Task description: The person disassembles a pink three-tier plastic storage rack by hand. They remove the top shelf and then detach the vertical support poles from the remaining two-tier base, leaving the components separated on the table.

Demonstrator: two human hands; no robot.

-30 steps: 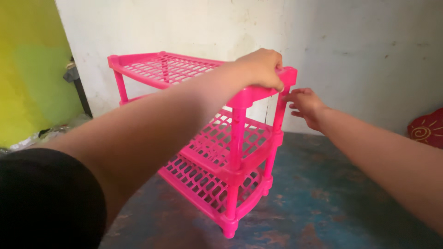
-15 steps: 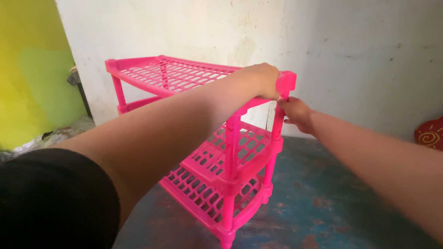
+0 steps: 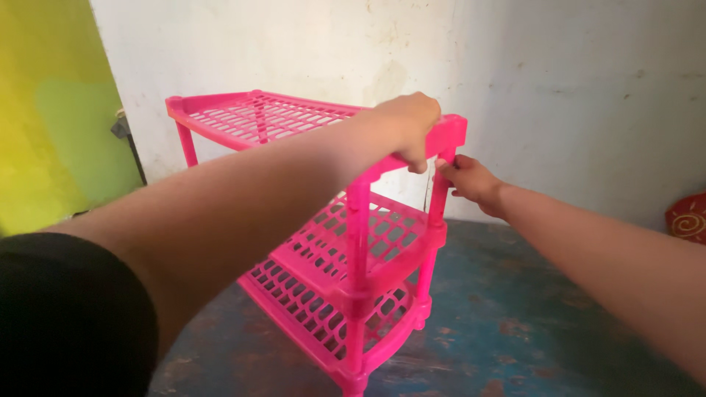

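Note:
A bright pink plastic rack (image 3: 346,250) with three slotted shelves stands on a worn blue floor, close to a white wall. My left hand (image 3: 408,125) reaches across the top shelf and grips its near right edge. My right hand (image 3: 471,180) pinches the right corner post just under the top shelf. A black sleeve covers my left upper arm at the lower left.
A yellow-green wall (image 3: 51,125) stands on the left with a dark object (image 3: 123,129) at its edge. A red patterned thing (image 3: 687,217) shows at the right edge by the white wall (image 3: 573,81). The blue floor (image 3: 515,323) stretches to the right.
My right hand has moved in from beside the rack and closed on the corner post. My left hand has kept its grip on the top shelf.

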